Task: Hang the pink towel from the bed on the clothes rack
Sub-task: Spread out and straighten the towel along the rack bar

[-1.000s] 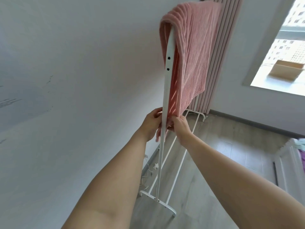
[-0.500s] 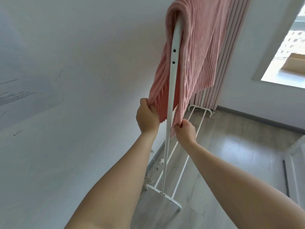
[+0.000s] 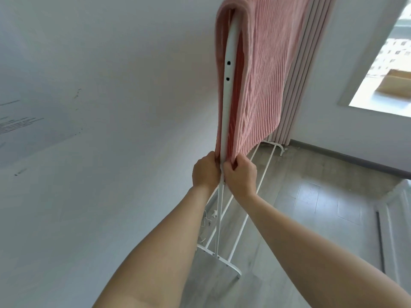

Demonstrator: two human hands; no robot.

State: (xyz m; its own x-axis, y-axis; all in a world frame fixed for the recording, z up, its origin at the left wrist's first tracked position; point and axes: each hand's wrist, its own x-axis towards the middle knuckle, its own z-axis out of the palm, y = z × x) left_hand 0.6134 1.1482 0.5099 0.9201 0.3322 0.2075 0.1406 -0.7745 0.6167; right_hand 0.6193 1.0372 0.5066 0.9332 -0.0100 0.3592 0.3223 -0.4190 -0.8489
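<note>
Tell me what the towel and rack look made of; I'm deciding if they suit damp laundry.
The pink towel looks like soft ribbed plush, likely microfibre or cotton: fuzzy parallel ridges, limp drape. The clothes rack looks like white-coated metal tubing: smooth, slightly glossy, with thin rigid rails; plastic can't be ruled out.

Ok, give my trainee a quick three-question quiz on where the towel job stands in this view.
1. True or false: the pink towel is draped over the top of the white clothes rack.
2. Which hands grip the towel's lower edge? A) left hand only B) right hand only C) both
3. Fill in: the rack's upright post runs ____ the two hands.

Key: 1 true; 2 C; 3 between.
</note>
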